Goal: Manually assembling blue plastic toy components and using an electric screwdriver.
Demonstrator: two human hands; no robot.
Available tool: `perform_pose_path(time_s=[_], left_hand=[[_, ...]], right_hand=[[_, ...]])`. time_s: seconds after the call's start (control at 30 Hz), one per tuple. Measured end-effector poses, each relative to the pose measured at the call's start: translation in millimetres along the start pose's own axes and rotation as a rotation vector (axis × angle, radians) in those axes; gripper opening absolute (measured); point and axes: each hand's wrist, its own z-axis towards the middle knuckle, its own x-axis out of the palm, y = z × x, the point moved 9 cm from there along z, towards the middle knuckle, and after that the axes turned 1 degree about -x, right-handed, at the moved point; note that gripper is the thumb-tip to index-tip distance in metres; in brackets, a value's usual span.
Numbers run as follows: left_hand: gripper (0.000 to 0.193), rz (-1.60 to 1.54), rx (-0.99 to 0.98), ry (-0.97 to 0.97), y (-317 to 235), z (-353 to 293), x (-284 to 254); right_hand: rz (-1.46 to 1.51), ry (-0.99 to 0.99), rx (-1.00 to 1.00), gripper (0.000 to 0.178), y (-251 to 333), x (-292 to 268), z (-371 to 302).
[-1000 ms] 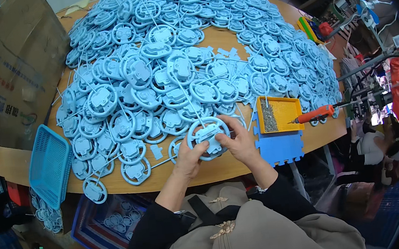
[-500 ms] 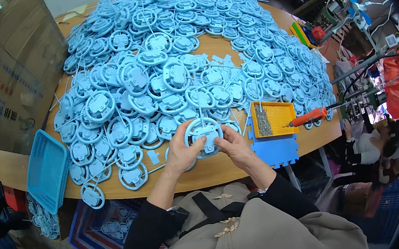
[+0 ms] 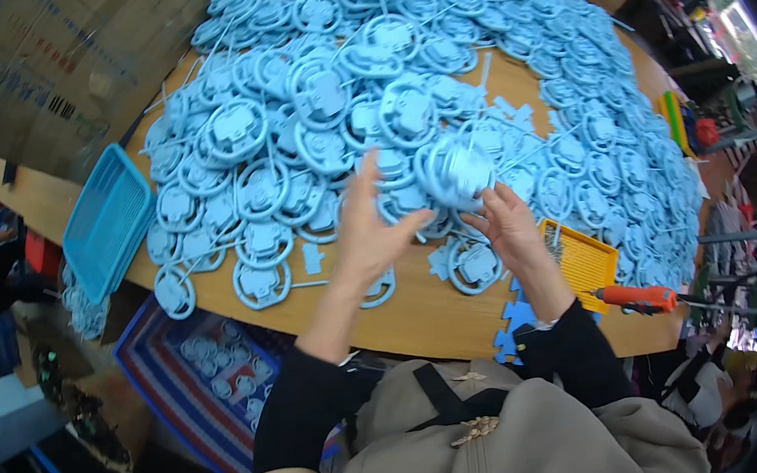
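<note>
Right hand [image 3: 512, 231] gripping a round blue plastic part [image 3: 458, 173] above the wooden table [image 3: 425, 311]. Left hand [image 3: 369, 233] open, fingertips touching its edge.

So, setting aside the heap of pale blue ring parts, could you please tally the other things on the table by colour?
Blue tray: 1
Yellow tray: 1
Orange-handled screwdriver: 1
Blue puzzle-edged mat: 1
Total: 4

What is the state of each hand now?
Left hand: open, fingers spread, touching the light blue round plastic part.
Right hand: holding that part from below.
</note>
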Motion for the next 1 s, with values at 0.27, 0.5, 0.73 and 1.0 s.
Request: perform_pose_path(time_s=[0.27,0.5,0.73,1.0], left_hand=[[0.097,1.456,-0.276,-0.779,135,-113,-286],[0.091,1.13,-0.076,-0.555,154,-58,-222],[0.092,1.02,-0.171,-0.687,121,-41,-112],[0.077,0.748,0.034,-0.678,107,-55,-63]], right_hand=[[-1.439,0.889,-0.855,0.071,-75,138,-86],[-1.697,0.89,-0.824,0.074,-137,156,-40],[-1.708,0.81,-0.872,0.072,-93,95,-4],[-1.676,0.711,-0.9,0.073,-52,55,-33]])
